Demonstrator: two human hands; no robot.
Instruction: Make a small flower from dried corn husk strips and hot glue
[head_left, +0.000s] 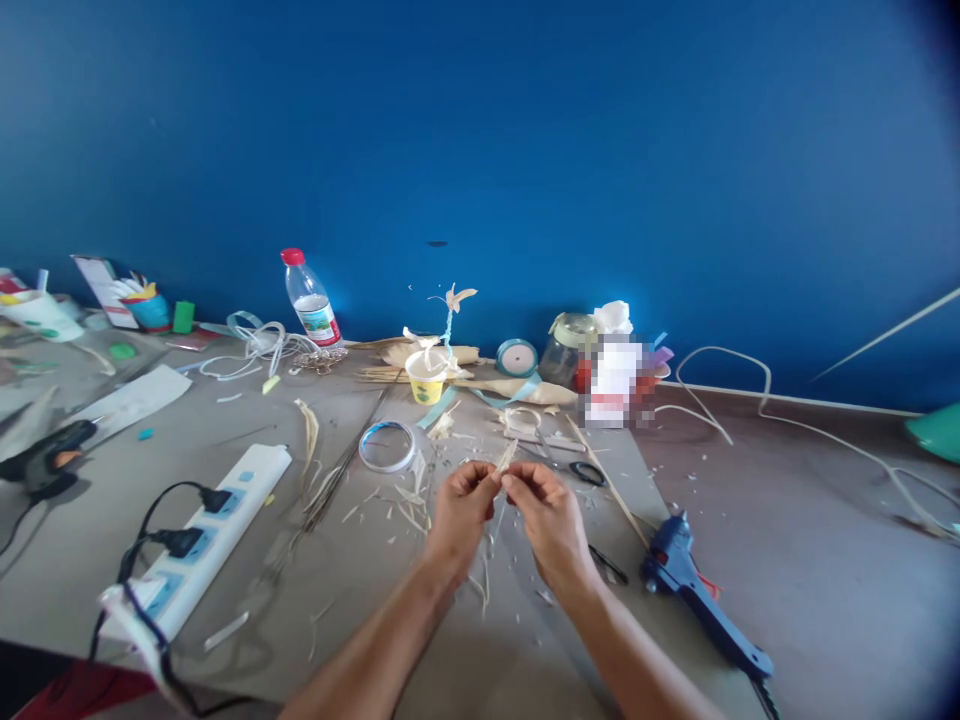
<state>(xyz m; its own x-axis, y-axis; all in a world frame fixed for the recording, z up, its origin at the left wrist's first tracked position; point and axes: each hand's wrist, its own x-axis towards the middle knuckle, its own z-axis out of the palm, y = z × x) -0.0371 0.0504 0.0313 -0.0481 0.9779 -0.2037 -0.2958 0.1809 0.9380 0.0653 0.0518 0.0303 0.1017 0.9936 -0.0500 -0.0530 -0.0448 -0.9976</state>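
Both of my hands meet over the middle of the table, fingertips nearly touching. A small pale strip of dried husk (508,455) sticks up between them. My left hand (469,505) pinches it between thumb and finger, and my right hand (546,510) closes on it from the other side. Its lower end is hidden by my fingers. Beyond them stands a yellow-and-white paper cup (426,380) holding a husk flower (457,298) on a light-blue wrapped stem. A roll of tape (387,447) lies left of my hands, and black-handled scissors (587,472) lie to the right.
A blue glue gun (701,595) rests at the right; another, black glue gun (52,460), is at the left. A white power strip (217,530) with plugged cords lies front left. Behind are a bottle (311,305), a ribbon spool (517,357) and a glass jar (566,350). Husk scraps litter the table.
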